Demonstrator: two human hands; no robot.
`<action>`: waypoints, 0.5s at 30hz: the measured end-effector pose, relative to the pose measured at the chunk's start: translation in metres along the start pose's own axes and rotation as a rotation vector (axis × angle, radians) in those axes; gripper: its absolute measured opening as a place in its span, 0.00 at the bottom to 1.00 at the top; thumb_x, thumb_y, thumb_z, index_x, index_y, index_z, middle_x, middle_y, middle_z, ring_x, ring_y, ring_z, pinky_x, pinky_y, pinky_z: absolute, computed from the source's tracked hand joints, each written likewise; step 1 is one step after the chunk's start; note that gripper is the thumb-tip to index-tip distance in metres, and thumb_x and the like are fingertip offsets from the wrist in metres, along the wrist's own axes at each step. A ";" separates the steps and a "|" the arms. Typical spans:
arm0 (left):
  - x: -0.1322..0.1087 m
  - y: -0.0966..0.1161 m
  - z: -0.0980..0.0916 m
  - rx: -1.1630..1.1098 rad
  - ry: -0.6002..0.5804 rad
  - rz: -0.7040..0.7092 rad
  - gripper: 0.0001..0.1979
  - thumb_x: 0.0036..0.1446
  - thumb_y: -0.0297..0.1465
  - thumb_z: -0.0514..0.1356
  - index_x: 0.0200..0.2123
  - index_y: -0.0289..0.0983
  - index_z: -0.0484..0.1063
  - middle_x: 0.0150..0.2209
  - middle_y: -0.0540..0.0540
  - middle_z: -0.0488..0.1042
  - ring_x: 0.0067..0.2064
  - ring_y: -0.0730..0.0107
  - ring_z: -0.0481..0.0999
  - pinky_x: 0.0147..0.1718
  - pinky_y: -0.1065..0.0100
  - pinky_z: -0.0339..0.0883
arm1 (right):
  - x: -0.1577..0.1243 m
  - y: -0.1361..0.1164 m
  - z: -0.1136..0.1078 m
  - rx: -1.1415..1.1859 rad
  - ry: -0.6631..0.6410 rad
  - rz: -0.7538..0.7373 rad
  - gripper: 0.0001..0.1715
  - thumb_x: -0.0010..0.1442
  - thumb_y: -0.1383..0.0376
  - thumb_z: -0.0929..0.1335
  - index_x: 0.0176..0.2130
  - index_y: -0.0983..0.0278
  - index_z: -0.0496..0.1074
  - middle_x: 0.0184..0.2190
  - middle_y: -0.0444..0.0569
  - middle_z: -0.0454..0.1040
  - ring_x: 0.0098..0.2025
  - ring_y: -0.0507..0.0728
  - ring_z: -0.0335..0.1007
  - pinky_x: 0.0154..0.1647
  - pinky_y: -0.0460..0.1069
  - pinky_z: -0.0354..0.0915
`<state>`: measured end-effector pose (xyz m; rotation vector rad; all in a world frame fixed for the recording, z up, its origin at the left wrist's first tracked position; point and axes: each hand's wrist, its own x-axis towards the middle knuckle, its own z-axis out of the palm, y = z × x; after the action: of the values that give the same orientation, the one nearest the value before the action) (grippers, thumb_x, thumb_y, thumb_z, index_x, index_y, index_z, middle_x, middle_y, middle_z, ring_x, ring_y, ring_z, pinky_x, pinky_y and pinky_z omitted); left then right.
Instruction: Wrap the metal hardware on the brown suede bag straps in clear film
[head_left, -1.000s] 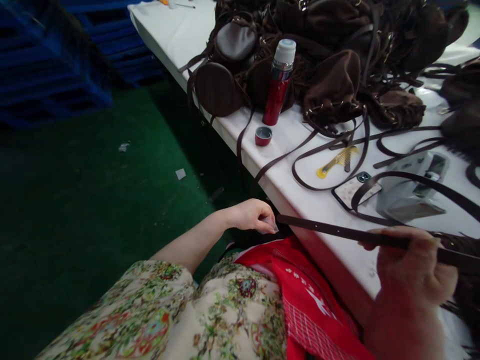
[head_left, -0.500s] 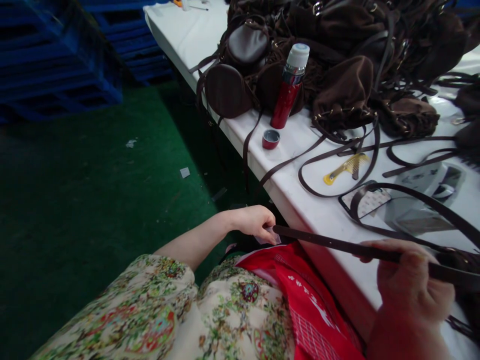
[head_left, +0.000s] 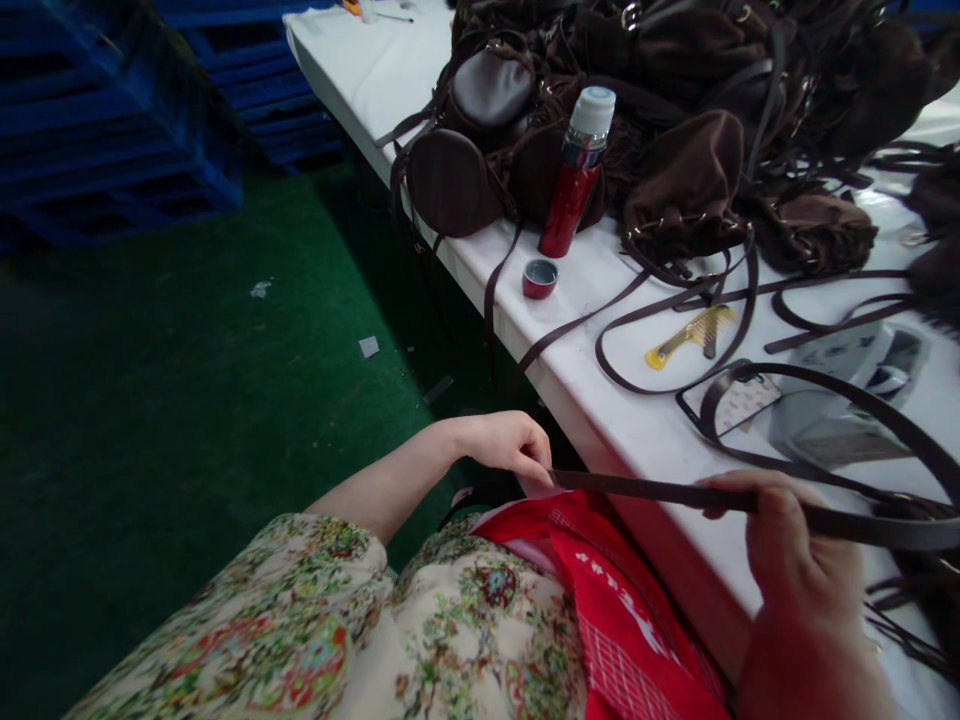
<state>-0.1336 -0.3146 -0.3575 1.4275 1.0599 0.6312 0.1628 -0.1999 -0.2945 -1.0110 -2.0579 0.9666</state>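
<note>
A long dark brown leather strap (head_left: 645,488) stretches between my hands over the table's near edge. My left hand (head_left: 506,443) is closed at its free end, fingertips pinched round the tip. A bit of pale, thin material (head_left: 534,487) shows under those fingers; its kind is unclear. Farther along, my right hand (head_left: 799,560) grips the strap between thumb and fingers. Beyond it the strap loops back over the table towards a dark brown bag partly cut off at the right edge. A red apron (head_left: 615,590) lies across my lap below the strap.
Dark brown fringed bags (head_left: 682,190) are heaped on the white table (head_left: 622,420). Near its edge stand a red thermos (head_left: 571,195) and its cup lid (head_left: 540,279). A yellow comb (head_left: 686,338), a phone (head_left: 731,400) and blue pallets (head_left: 112,120) are also around.
The strap's end has dropped slightly and now sits in my left fingertips, covering less of the pale material. My right hand has shifted a little left along with the strap.
</note>
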 end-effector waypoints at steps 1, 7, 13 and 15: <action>0.001 0.001 0.000 -0.033 0.008 0.015 0.17 0.55 0.43 0.62 0.32 0.33 0.79 0.32 0.45 0.77 0.32 0.73 0.74 0.33 0.74 0.65 | 0.002 0.004 0.000 0.024 -0.042 0.006 0.20 0.65 0.53 0.60 0.33 0.60 0.74 0.24 0.50 0.75 0.25 0.58 0.71 0.28 0.53 0.67; 0.028 0.017 0.028 0.036 0.263 0.015 0.24 0.64 0.44 0.48 0.34 0.32 0.74 0.26 0.49 0.72 0.28 0.75 0.68 0.28 0.75 0.61 | -0.003 -0.002 0.060 0.127 -0.150 0.136 0.21 0.62 0.50 0.62 0.38 0.60 0.76 0.38 0.50 0.76 0.44 0.58 0.71 0.51 0.55 0.63; 0.041 0.026 0.050 0.388 0.480 0.021 0.21 0.66 0.39 0.45 0.28 0.36 0.70 0.26 0.49 0.71 0.28 0.73 0.68 0.29 0.73 0.59 | 0.017 -0.021 0.058 0.860 -0.088 0.421 0.23 0.61 0.50 0.63 0.49 0.59 0.72 0.44 0.52 0.76 0.50 0.61 0.70 0.53 0.59 0.64; 0.042 0.024 0.048 0.402 0.432 -0.020 0.23 0.66 0.40 0.43 0.25 0.36 0.67 0.23 0.50 0.69 0.26 0.73 0.67 0.27 0.73 0.58 | 0.023 -0.025 0.039 0.844 0.183 0.313 0.24 0.62 0.49 0.61 0.47 0.60 0.73 0.40 0.51 0.77 0.48 0.60 0.72 0.53 0.60 0.63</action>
<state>-0.0677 -0.2978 -0.3504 1.6610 1.6084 0.7618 0.1114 -0.2045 -0.2895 -0.8990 -1.1477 1.6347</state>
